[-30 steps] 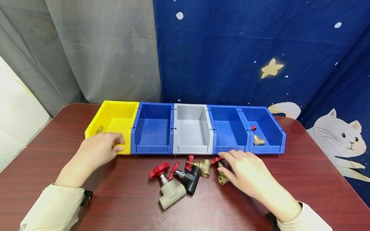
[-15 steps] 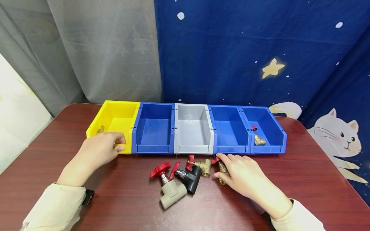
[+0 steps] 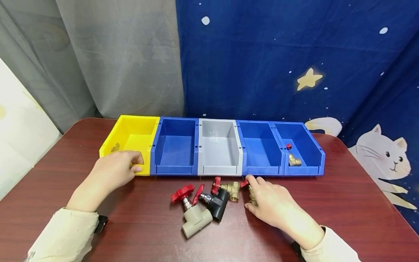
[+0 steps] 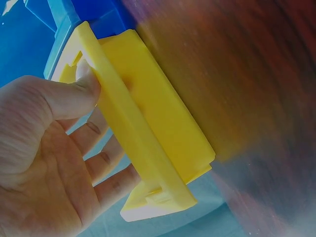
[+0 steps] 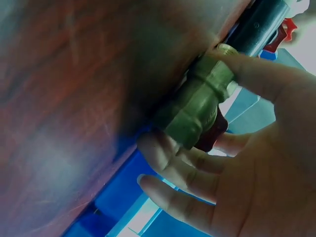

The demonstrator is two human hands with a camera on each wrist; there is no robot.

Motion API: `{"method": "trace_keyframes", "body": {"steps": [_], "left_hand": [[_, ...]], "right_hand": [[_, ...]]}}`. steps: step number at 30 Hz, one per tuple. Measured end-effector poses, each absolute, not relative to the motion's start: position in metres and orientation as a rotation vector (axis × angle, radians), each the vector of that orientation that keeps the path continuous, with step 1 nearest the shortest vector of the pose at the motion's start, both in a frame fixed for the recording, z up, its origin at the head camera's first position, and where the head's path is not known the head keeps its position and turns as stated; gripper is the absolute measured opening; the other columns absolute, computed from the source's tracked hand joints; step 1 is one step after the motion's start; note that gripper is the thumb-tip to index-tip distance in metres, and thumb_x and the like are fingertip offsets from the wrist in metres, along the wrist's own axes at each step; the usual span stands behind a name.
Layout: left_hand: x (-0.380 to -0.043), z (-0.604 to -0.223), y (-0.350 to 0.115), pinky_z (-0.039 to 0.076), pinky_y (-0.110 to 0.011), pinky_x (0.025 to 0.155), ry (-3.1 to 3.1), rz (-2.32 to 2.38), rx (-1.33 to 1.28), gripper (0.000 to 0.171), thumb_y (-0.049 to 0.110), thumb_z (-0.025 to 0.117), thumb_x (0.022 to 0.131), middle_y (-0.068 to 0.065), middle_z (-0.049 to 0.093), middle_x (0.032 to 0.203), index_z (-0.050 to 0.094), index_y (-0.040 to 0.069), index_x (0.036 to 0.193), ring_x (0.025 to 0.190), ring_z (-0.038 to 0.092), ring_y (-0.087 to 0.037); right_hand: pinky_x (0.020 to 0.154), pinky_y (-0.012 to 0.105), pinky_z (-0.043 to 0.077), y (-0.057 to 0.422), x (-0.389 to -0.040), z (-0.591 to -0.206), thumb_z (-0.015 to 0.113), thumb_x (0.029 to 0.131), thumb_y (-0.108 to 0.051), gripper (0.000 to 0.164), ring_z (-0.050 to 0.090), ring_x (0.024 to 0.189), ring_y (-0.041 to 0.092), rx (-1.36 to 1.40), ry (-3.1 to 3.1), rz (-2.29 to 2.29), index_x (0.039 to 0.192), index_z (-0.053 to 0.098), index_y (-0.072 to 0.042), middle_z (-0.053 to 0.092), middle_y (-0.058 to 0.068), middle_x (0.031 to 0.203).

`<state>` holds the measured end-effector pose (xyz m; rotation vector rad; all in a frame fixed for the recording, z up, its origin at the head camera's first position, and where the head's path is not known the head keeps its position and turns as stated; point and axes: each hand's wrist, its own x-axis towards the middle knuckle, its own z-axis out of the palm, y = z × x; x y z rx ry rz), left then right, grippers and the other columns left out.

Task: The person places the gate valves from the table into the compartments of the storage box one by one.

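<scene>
My left hand [image 3: 114,169] grips the front lip of the yellow bin [image 3: 152,127], thumb outside and fingers over the edge, as the left wrist view shows. On the table, my right hand [image 3: 273,203] holds a brass valve [image 5: 192,103] with a red handle, thumb at one end of the body and fingers at the other. In the head view that hand covers much of the valve. Left of it lie a second brass valve [image 3: 234,190], a black tee-shaped valve [image 3: 218,205] and a grey tee-shaped valve [image 3: 196,220], all with red handles.
Right of the yellow bin, in one row, stand a blue bin [image 3: 175,169], a grey bin [image 3: 220,170] and two more blue bins. The rightmost blue bin [image 3: 303,170] contains a brass valve [image 3: 294,160] with a red handle. Curtains hang behind the table [image 3: 137,233].
My right hand has shifted slightly left and closed its fingers and thumb around the brass valve. My left hand stays on the yellow bin's lip.
</scene>
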<state>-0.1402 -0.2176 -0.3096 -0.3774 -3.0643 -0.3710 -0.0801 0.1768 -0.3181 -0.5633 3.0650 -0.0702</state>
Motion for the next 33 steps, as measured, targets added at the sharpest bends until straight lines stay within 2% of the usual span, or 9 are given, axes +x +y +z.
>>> {"method": "trace_keyframes", "body": {"steps": [4,8,15,20,27,33], "left_hand": [[-0.140,-0.310,-0.217,0.045,-0.042,0.062,-3.067,-0.370,-0.377,0.016,0.019,0.076,0.087,0.002,0.056,0.071,0.061,0.018,0.080,0.068,0.052,-0.021],[-0.140,-0.310,-0.217,0.045,-0.042,0.062,-3.066,-0.371,-0.380,0.016,0.019,0.076,0.087,0.002,0.057,0.071,0.061,0.018,0.080,0.068,0.052,-0.021],[-0.140,-0.310,-0.217,0.043,-0.041,0.062,-3.066,-0.376,-0.384,0.017,0.019,0.076,0.087,0.003,0.055,0.069,0.061,0.018,0.080,0.067,0.052,-0.021],[-0.139,-0.310,-0.218,0.043,-0.040,0.062,-3.064,-0.376,-0.387,0.017,0.019,0.076,0.087,0.003,0.054,0.068,0.060,0.018,0.079,0.068,0.051,-0.021],[-0.139,-0.310,-0.219,0.043,-0.040,0.062,-3.057,-0.372,-0.390,0.018,0.019,0.075,0.087,0.003,0.053,0.068,0.060,0.018,0.078,0.067,0.051,-0.021],[-0.139,-0.310,-0.218,0.042,-0.039,0.062,-3.055,-0.371,-0.384,0.018,0.019,0.075,0.087,0.003,0.052,0.066,0.059,0.018,0.078,0.067,0.051,-0.021]], "right_hand": [[0.070,0.047,0.053,0.175,-0.080,-0.318,0.081,0.080,-0.024,0.062,0.066,0.086,0.028,-0.532,3.044,-0.123,0.130,0.051,-0.003,0.062,0.008,0.095],[0.071,0.048,0.053,0.175,-0.080,-0.318,0.081,0.079,-0.021,0.060,0.066,0.087,0.029,-0.534,3.038,-0.149,0.128,0.051,-0.003,0.063,0.007,0.093],[0.059,0.041,0.048,0.178,-0.081,-0.316,0.082,0.076,-0.021,0.054,0.061,0.070,0.022,-0.554,3.042,-0.178,0.119,0.052,-0.009,0.056,-0.002,0.077],[0.056,0.040,0.046,0.180,-0.081,-0.313,0.082,0.076,-0.024,0.055,0.058,0.065,0.019,-0.561,3.067,-0.173,0.120,0.051,-0.009,0.057,-0.002,0.078],[0.059,0.039,0.049,0.183,-0.079,-0.301,0.082,0.077,-0.026,0.059,0.060,0.068,0.018,-0.563,3.101,-0.180,0.125,0.052,-0.010,0.065,0.003,0.091],[0.054,0.037,0.044,0.190,-0.080,-0.288,0.081,0.077,-0.028,0.057,0.055,0.062,0.014,-0.612,3.138,-0.209,0.123,0.052,-0.011,0.062,-0.002,0.082]]}}
